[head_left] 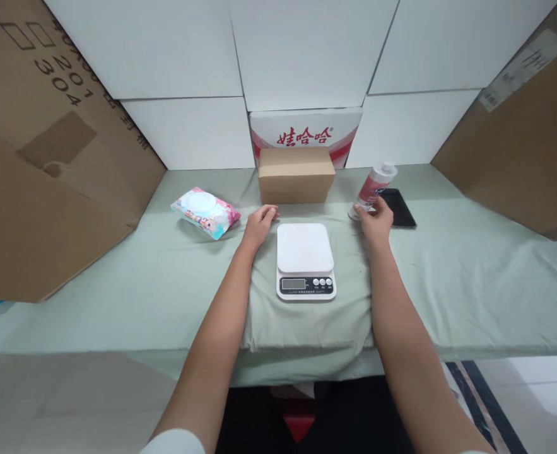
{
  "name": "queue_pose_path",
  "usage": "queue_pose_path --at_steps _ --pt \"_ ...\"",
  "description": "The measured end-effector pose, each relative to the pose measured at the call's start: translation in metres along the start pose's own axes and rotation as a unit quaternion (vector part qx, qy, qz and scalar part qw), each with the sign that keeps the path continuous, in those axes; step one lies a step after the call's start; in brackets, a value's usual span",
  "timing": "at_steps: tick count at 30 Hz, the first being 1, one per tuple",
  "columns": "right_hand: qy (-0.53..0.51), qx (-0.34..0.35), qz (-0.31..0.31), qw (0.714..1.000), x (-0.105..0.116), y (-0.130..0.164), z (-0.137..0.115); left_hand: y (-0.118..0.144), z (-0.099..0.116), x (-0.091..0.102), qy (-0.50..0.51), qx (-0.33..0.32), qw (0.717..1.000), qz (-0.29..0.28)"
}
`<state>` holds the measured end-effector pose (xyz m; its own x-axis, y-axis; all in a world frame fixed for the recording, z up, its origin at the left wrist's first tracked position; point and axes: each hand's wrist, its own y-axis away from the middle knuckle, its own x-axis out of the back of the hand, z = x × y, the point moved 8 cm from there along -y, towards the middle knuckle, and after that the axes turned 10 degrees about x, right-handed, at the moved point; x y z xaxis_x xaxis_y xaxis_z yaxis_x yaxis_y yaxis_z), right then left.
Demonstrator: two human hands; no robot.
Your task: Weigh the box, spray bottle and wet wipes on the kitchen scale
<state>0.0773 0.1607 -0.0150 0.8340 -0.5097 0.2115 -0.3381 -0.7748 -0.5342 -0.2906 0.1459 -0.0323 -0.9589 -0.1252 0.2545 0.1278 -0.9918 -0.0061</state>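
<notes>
Scale [305,248] between hands, right hand [376,222] grip holding bottle [371,187], left hand [258,225] loosely spread

Right hand [376,222] grasps a tilted bottle [371,189] beside the scale [305,260].
</notes>
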Motion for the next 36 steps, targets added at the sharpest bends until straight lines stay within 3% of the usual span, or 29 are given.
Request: queue_pose_path --at_steps 11,29,36 --pt "0.016 0.052 -0.007 0.999 -0.014 -0.004 0.017 -0.003 -0.001 0.000 -0.005 -0.024 1.000 0.000" --pt "0.058 0.079 -0.029 0.995 -0.020 -0.008 0.021 -0.003 0.002 -0.001 -0.015 -0.050 0.999 -0.006" --pt "0.075 0.073 -0.063 0.992 -0.025 -0.013 0.025 -0.012 -0.010 -0.003 0.015 -0.047 0.999 -0.023"
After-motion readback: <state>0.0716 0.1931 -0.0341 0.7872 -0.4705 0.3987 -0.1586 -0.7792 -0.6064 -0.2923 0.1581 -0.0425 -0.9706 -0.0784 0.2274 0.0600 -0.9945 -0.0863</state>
